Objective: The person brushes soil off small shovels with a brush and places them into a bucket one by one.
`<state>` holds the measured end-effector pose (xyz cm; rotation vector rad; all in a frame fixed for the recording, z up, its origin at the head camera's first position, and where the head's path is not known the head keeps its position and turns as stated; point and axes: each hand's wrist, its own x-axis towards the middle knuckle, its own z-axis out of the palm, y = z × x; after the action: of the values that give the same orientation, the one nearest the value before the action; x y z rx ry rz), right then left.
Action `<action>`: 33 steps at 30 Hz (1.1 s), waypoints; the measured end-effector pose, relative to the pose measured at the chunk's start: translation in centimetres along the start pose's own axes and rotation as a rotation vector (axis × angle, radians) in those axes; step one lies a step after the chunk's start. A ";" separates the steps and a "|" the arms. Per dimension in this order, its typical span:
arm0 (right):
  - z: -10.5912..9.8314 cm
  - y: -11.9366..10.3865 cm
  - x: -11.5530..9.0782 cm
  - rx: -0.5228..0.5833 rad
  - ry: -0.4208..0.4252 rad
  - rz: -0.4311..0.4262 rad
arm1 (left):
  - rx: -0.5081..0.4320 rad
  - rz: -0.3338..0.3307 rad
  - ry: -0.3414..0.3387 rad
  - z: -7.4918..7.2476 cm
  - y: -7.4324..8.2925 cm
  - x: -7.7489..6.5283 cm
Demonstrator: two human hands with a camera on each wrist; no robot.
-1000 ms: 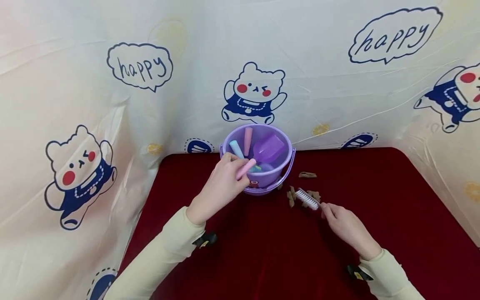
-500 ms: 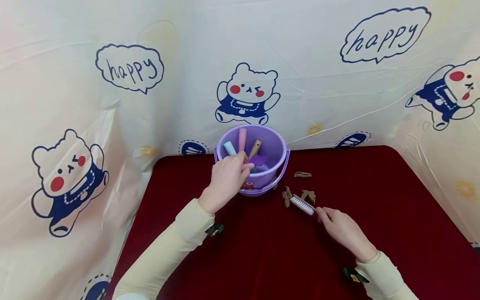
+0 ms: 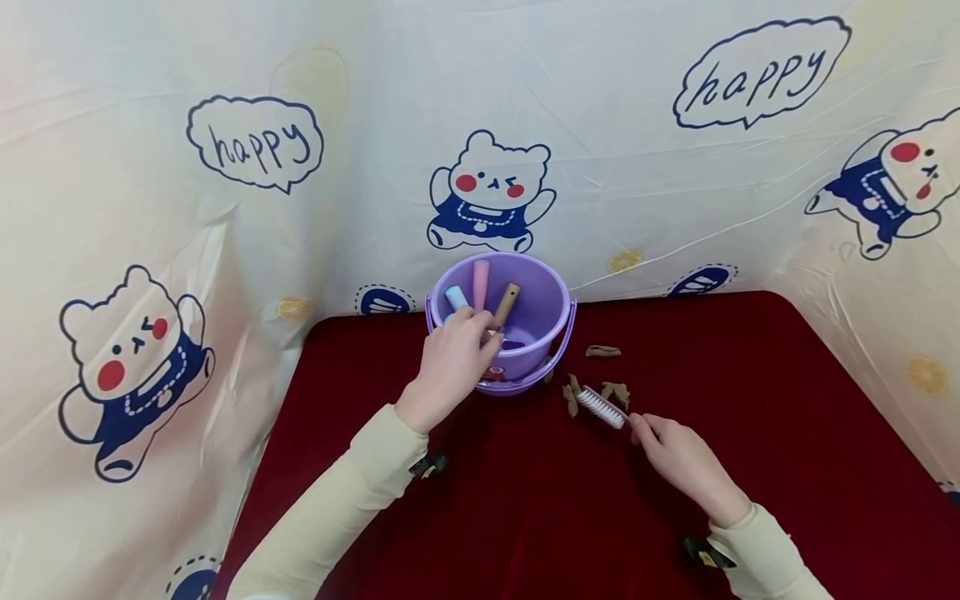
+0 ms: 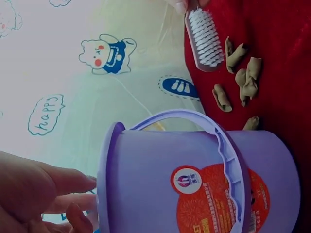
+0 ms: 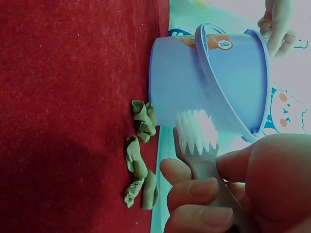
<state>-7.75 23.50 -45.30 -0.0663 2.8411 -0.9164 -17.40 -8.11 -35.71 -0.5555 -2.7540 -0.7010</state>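
A purple bucket (image 3: 536, 308) with a swing handle stands near the table's back edge. Out of it rise a light-blue handle (image 3: 455, 297), a pink handle (image 3: 481, 285) and a tan handle (image 3: 506, 306) with a hole in its end. My left hand (image 3: 455, 354) is over the bucket's near rim; its fingers look loosely bent in the left wrist view, with nothing visible between them. My right hand (image 3: 688, 462) grips a white-bristled brush (image 3: 602, 409) by its handle, beside brown twisted pieces (image 3: 617, 393) that look like clay. The tools' lower ends are mostly hidden.
A dark red cloth (image 3: 540, 500) covers the table. Another brown piece (image 3: 603, 351) lies farther back, and one (image 4: 251, 123) sits close against the bucket. White fabric (image 3: 360, 167) printed with bears hangs behind and at both sides.
The pink handle my left hand held has gone down into the bucket and out of its fingers. The tan handle has come into view. The brush has shifted slightly toward me, off the brown pieces.
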 end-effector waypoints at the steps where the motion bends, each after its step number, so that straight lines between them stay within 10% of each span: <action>1: 0.1 0.0 0.0 0.001 -0.002 -0.001 | -0.004 0.002 0.020 -0.1 -0.1 -0.2; 15: 0.6 -0.6 0.2 0.001 0.002 -0.028 | -0.073 0.034 0.209 -0.1 -2.0 -4.3; 33: -1.4 3.4 -1.0 -0.022 0.180 0.010 | 0.068 -0.086 0.142 1.7 -7.8 -10.5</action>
<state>-6.99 27.14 -46.04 0.0297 3.0131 -0.9331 -11.43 -16.75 -43.68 -0.3598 -2.6703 -0.6364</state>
